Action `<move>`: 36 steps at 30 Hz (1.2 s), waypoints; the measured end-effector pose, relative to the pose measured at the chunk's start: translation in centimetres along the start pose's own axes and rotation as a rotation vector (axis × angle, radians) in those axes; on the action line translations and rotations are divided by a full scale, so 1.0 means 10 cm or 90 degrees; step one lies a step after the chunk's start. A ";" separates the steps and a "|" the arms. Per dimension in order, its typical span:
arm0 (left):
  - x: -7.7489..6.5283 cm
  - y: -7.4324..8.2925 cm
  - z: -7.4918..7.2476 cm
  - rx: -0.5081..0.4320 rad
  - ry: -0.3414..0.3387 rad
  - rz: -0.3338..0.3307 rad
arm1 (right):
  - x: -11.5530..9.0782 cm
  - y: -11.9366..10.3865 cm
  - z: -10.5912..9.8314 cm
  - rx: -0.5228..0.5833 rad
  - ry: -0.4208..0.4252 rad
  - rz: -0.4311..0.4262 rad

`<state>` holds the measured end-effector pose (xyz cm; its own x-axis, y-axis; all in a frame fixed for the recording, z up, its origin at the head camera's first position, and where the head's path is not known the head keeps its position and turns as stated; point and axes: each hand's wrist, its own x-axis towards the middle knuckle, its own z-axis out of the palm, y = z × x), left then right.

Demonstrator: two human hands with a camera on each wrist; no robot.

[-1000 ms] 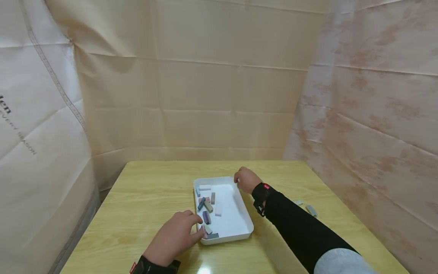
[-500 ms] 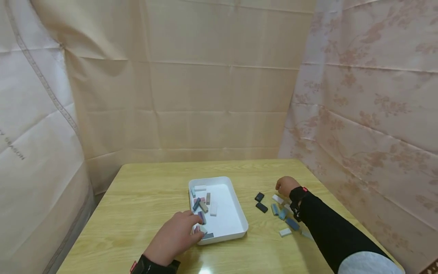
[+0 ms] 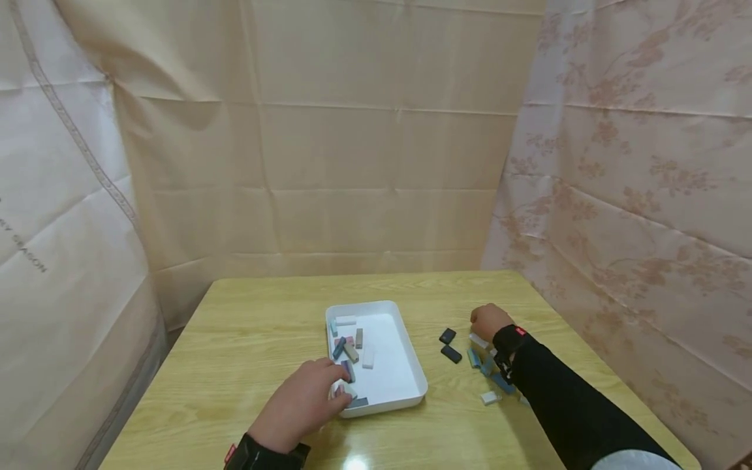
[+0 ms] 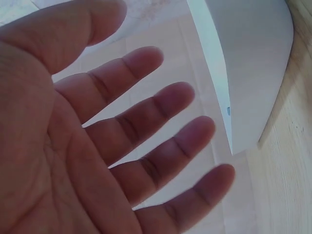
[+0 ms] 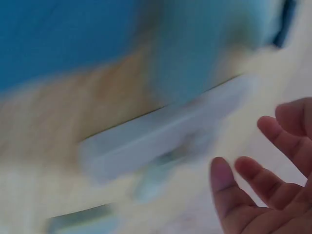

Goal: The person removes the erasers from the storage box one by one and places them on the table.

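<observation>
My left hand [image 3: 308, 398] hovers at the near left rim of a white tray [image 3: 399, 382], thumb and fingers spread apart. In the left wrist view, that hand [image 4: 109, 139] holds nothing, and the tray's outer wall [image 4: 258, 63] stands beyond the fingertips. Small rectangular blocks in white, grey, blue and pink lie along the tray's left side. My right hand [image 3: 489, 320] is over a loose group of similar blocks on the table. Its relaxed fingers [image 5: 229, 190] hold nothing in the right wrist view, beside a blurred white block [image 5: 156, 136] and a blue block [image 5: 63, 39].
Two black blocks [image 3: 451, 354] lie between the tray and the right-hand group. A small white block [image 3: 491, 397] sits nearer the front. The wooden table [image 3: 258, 307] is bounded by a beige cloth [image 3: 329, 222] behind and patterned cloth [image 3: 634, 196] at the right.
My right hand has moved from the tray's far right rim out to the blocks on the right, uncovering the black ones. The left hand stays at the tray's near left rim.
</observation>
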<state>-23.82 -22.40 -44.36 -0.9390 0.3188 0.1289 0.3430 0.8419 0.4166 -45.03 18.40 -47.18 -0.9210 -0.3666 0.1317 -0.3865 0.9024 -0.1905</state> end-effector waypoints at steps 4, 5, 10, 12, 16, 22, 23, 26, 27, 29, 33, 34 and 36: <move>0.04 0.02 -0.05 0.013 0.025 0.022 | -0.12 -0.56 -0.19 0.038 -0.028 -0.011; 0.07 0.02 -0.08 0.026 0.035 0.033 | -0.15 -0.70 -0.21 0.051 -0.033 -0.015; 0.44 0.06 -0.20 0.118 0.008 0.087 | -0.38 -1.37 -0.27 0.119 -0.037 -0.009; 0.67 0.10 -0.21 0.155 -0.039 0.112 | -0.48 -1.56 -0.28 0.142 -0.031 -0.004; 1.13 0.13 -0.10 0.232 -0.130 0.164 | -0.63 -1.80 -0.29 0.163 -0.016 0.005; 1.53 0.02 0.17 0.319 -0.191 0.191 | -0.82 -1.96 -0.39 0.193 0.019 0.008; 1.56 0.01 0.20 0.328 -0.202 0.190 | -0.85 -1.98 -0.40 0.197 0.024 0.008; 1.61 -0.03 0.25 0.340 -0.225 0.191 | -0.95 -2.00 -0.44 0.211 0.031 0.003; 1.62 -0.03 0.26 0.342 -0.230 0.192 | -0.98 -2.00 -0.44 0.215 0.032 0.006; 1.63 -0.02 0.26 0.344 -0.230 0.193 | -1.04 -2.00 -0.46 0.223 0.035 0.010; 1.62 0.01 0.25 0.339 -0.231 0.179 | -1.11 -1.98 -0.48 0.235 0.045 0.012; 1.62 0.02 0.26 0.339 -0.231 0.179 | -1.12 -1.97 -0.49 0.239 0.045 0.012; 1.59 0.04 0.28 0.334 -0.233 0.180 | -1.15 -1.96 -0.48 0.245 0.044 0.013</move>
<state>-38.59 -15.79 -44.71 -0.7755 0.6048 -0.1813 0.6254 0.7752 -0.0893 -26.68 6.03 -40.32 -0.9281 -0.3222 0.1867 -0.3708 0.7532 -0.5433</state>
